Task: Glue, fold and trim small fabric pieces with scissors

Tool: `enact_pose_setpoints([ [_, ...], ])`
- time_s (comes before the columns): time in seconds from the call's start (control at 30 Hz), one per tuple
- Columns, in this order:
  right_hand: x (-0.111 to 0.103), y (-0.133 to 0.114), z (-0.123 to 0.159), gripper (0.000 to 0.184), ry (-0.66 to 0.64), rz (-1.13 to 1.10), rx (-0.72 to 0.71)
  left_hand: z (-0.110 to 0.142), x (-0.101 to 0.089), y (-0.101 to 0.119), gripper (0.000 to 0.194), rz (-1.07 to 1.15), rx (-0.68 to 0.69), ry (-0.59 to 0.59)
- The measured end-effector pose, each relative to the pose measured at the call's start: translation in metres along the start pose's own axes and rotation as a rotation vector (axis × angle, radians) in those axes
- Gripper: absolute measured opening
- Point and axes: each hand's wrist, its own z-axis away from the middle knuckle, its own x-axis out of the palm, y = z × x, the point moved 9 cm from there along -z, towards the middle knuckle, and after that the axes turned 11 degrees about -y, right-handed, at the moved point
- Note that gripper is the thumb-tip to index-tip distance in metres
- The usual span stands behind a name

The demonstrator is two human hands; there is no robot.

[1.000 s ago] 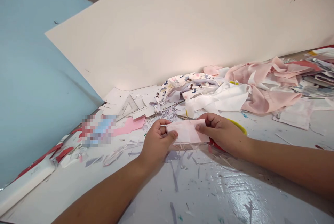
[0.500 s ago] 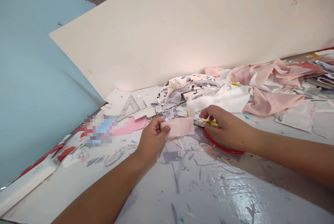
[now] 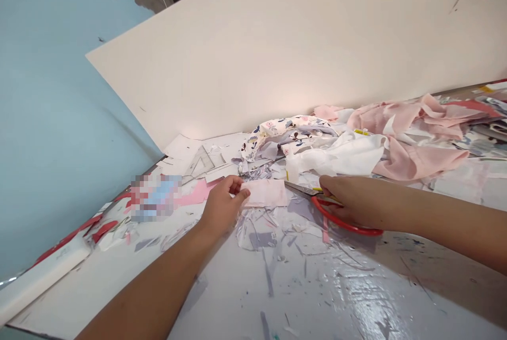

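My left hand (image 3: pixel 222 207) pinches the left end of a small pale pink fabric rectangle (image 3: pixel 266 193) and holds it just above the white table (image 3: pixel 325 298). My right hand (image 3: pixel 354 200) grips red-handled scissors (image 3: pixel 340 218). Their metal blades (image 3: pixel 299 188) point left toward the right edge of the pink piece. The scissor handles lie partly under my right fingers.
A heap of pink, white and floral fabric (image 3: pixel 356 144) lies behind my hands against a large cream board (image 3: pixel 277 49). A clear set square (image 3: pixel 200 163) and paper sheets sit at the back left. Thin scraps litter the tabletop. A light blue wall (image 3: pixel 47 118) stands at left.
My right hand let go of the pink piece, took up the red scissors and brought the blades toward the fabric. My left hand kept hold of the piece, now slightly farther from me.
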Motion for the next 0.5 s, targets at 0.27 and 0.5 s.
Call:
enact_pose_setpoints([
  [0.27, -0.003, -0.012, 0.022, 0.016, -0.134, -0.072, 0.016, -0.005, -0.013, -0.01, 0.015, 0.032, -0.011, 0.066],
  [0.5, 0.029, -0.022, 0.016, 0.023, -0.35, -0.848, -0.01, -0.002, -0.006, -0.02, 0.028, 0.33, -0.097, 0.06],
])
